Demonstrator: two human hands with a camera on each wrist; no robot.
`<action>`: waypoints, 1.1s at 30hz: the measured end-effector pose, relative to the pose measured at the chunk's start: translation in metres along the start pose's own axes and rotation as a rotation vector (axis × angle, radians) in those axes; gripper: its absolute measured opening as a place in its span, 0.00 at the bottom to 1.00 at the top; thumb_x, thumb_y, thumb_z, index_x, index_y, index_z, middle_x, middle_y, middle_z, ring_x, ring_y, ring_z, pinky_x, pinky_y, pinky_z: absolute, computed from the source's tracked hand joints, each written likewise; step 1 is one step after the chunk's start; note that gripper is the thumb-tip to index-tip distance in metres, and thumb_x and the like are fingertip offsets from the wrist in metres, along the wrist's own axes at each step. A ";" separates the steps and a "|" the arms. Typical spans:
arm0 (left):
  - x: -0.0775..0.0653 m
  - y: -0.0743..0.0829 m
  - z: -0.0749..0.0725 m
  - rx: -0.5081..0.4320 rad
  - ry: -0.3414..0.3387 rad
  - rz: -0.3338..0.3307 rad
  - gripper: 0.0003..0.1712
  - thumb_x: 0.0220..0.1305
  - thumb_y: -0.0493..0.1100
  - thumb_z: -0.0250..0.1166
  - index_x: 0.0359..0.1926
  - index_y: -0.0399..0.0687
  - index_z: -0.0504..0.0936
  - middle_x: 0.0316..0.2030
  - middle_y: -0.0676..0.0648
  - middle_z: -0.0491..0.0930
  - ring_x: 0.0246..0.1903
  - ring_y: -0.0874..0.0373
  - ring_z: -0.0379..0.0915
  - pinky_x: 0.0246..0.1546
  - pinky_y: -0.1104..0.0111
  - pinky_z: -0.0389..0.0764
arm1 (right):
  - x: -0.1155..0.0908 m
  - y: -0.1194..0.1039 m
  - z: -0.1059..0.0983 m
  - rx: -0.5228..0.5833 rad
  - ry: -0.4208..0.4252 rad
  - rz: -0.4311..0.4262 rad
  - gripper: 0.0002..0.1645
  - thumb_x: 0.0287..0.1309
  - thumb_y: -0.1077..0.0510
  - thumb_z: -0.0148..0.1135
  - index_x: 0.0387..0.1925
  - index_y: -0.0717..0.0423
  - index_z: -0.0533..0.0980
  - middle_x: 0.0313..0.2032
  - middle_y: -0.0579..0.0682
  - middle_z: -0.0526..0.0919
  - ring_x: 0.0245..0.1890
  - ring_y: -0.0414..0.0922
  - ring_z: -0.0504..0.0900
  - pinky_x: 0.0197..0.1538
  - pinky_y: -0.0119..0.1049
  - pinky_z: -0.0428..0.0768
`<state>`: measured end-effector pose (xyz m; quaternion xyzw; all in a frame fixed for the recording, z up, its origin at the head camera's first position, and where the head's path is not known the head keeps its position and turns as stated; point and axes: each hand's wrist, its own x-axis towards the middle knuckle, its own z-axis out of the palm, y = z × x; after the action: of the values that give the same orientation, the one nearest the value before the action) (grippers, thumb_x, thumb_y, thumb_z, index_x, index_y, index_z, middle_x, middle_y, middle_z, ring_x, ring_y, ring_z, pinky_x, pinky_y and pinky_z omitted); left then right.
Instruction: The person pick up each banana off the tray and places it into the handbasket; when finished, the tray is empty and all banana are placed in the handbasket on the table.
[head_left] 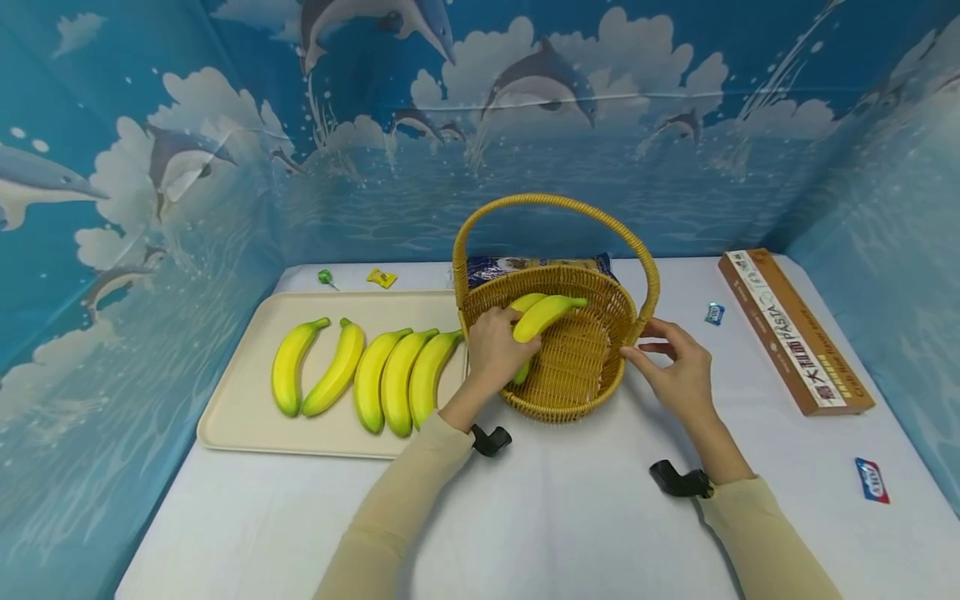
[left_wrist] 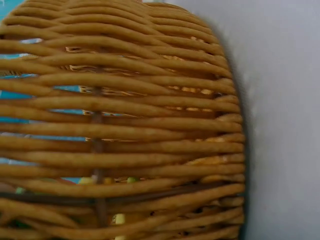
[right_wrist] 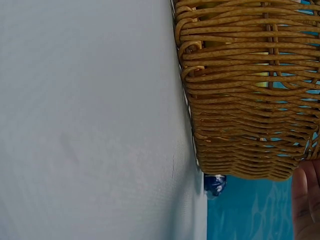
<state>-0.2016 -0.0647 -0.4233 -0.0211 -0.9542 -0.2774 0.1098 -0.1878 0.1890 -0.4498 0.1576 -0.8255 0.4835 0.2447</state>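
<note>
My left hand [head_left: 498,343] reaches over the near left rim of a woven wicker basket [head_left: 551,410] and grips a yellow banana [head_left: 546,315] inside it. More banana shows beneath and behind that one, partly hidden by the hand. At the right side, my right hand [head_left: 678,371] holds the basket's rim near the foot of its arched handle, thumb in front and fingers behind. The left wrist view is filled by the basket's woven wall [left_wrist: 120,130]. In the right wrist view, fingers [right_wrist: 305,200] touch the wicker at the lower right edge.
A cream tray [head_left: 232,417] with several bananas [head_left: 367,379] lies left of the basket. Behind the basket is a dark blue packet [head_left: 495,267]. A brown pasta box [head_left: 798,333] lies at the right, with small wrapped sweets [head_left: 715,313] nearby. A green lollipop [head_left: 325,277] and yellow sweet [head_left: 382,277] lie behind the tray.
</note>
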 end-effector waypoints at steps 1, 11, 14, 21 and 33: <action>0.000 0.000 0.000 0.020 0.001 -0.002 0.27 0.53 0.53 0.73 0.52 0.45 0.84 0.44 0.45 0.83 0.45 0.48 0.78 0.48 0.55 0.77 | 0.000 0.000 0.000 0.002 -0.001 0.001 0.31 0.43 0.70 0.75 0.53 0.66 0.78 0.45 0.60 0.84 0.39 0.24 0.78 0.43 0.13 0.75; -0.003 0.001 0.004 0.184 -0.012 0.018 0.28 0.53 0.57 0.73 0.51 0.47 0.85 0.44 0.45 0.84 0.42 0.49 0.80 0.43 0.56 0.78 | -0.001 0.002 0.002 0.008 0.010 -0.016 0.30 0.42 0.72 0.75 0.52 0.67 0.78 0.43 0.61 0.84 0.38 0.26 0.79 0.43 0.14 0.76; -0.004 0.002 0.004 0.210 -0.017 0.015 0.28 0.53 0.58 0.73 0.51 0.47 0.85 0.42 0.46 0.84 0.41 0.49 0.79 0.42 0.57 0.77 | -0.002 0.002 0.002 0.005 0.009 -0.015 0.31 0.43 0.72 0.75 0.53 0.66 0.78 0.43 0.61 0.83 0.39 0.23 0.77 0.44 0.13 0.75; -0.005 0.003 0.002 0.180 0.009 0.004 0.29 0.55 0.57 0.72 0.53 0.47 0.83 0.46 0.45 0.83 0.44 0.49 0.78 0.43 0.57 0.76 | 0.000 0.000 0.001 0.002 0.010 -0.010 0.30 0.43 0.71 0.75 0.52 0.67 0.78 0.44 0.60 0.84 0.39 0.31 0.80 0.43 0.14 0.76; -0.018 -0.012 -0.016 -0.425 0.068 0.168 0.22 0.61 0.45 0.68 0.55 0.41 0.81 0.50 0.40 0.79 0.40 0.48 0.77 0.42 0.56 0.80 | 0.000 -0.004 0.002 0.042 0.024 -0.013 0.31 0.40 0.75 0.74 0.52 0.68 0.78 0.43 0.64 0.83 0.39 0.21 0.76 0.42 0.12 0.75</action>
<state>-0.1818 -0.0831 -0.4211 -0.1137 -0.8651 -0.4625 0.1577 -0.1868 0.1850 -0.4478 0.1625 -0.8111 0.5009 0.2543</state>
